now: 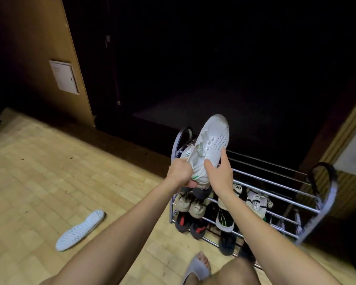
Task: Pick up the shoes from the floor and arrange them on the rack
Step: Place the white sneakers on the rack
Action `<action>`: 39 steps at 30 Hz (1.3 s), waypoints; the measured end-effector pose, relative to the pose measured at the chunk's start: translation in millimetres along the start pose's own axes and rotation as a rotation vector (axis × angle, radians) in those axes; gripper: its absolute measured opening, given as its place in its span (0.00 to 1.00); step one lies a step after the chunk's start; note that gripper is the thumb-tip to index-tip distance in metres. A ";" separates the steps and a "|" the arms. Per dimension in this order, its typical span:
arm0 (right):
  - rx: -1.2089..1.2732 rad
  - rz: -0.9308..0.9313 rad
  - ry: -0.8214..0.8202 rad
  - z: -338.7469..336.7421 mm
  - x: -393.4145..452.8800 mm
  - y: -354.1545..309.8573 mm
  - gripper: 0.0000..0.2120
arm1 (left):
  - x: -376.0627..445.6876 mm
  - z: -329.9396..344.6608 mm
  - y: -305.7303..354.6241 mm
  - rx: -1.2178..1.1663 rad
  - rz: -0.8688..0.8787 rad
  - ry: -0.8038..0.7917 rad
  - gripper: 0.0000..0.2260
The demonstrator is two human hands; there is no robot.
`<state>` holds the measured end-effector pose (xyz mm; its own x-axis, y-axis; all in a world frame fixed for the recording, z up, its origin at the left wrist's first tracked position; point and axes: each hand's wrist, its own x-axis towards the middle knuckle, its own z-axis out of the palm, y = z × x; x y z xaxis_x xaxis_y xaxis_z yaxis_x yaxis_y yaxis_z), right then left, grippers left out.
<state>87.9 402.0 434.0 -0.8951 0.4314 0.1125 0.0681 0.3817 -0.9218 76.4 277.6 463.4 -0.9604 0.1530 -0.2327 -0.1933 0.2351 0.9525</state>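
wooden floor (39, 161) under metal rack (275, 194), dark doorway.

White shoe (211, 140) toe-up above rack (275, 194); another (80, 230) sole-up on floor.

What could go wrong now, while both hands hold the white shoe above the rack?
The white shoe is tilted toe-up; the left hand grips only its heel, so it might slip onto the rack. The other white shoe lies sole-up on the floor, a possible tripping risk.
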 end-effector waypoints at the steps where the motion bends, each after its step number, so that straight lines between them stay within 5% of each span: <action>1: -0.003 0.016 -0.010 -3.8 5.6 4.8 0.38 | 7.7 6.2 -0.3 -0.007 -0.019 -0.017 0.18; 13: 0.056 0.128 -0.041 -23.5 91.9 56.7 0.25 | 109.8 74.1 -1.9 0.031 -0.029 -0.069 0.12; 19: 0.059 0.179 -0.051 -16.0 119.6 85.2 0.34 | 137.7 94.9 -13.1 0.153 0.045 -0.077 0.10; 28: -0.014 0.168 -0.094 -3.7 129.5 101.7 0.31 | 156.2 106.2 -15.9 0.425 0.280 0.023 0.13; 34: -0.111 0.154 -0.176 5.5 139.9 104.4 0.33 | 184.7 93.8 -28.2 0.488 0.231 0.007 0.21; 39: -0.072 0.186 -0.212 12.4 140.2 102.8 0.34 | 194.8 92.2 -31.1 0.435 0.244 -0.004 0.17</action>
<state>-36.1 491.6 350.4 -0.9360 0.3216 -0.1432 0.2641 0.3727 -0.8896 -86.2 388.6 370.4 -0.9664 0.2565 -0.0148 0.1390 0.5705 0.8095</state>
